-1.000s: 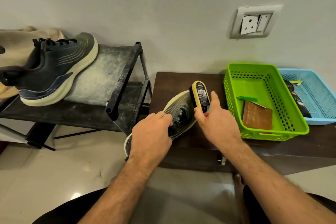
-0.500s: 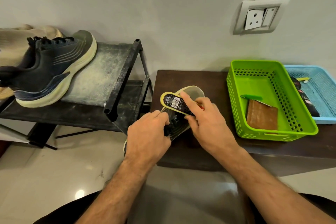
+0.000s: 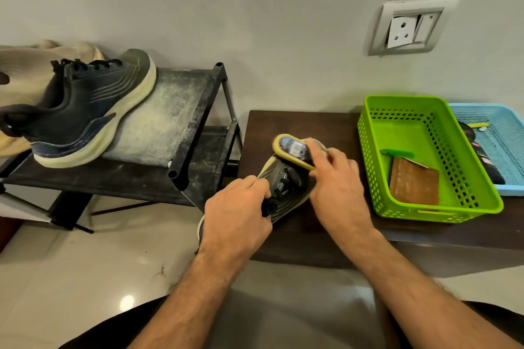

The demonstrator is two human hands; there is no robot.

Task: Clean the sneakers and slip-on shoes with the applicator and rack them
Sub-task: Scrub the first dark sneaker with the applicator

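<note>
At centre frame, a dark sneaker (image 3: pixel 283 190) with black laces and a pale, yellowed sole lies tilted on the left edge of the dark worktop (image 3: pixel 320 127). The left hand (image 3: pixel 235 224) grips its heel end, fingers curled round the collar. The right hand (image 3: pixel 337 187) holds the applicator (image 3: pixel 295 150), a yellow-edged oval with a dark label, pressed on the toe. A matching sneaker (image 3: pixel 82 110) sits on the rack (image 3: pixel 175 127) at left.
</note>
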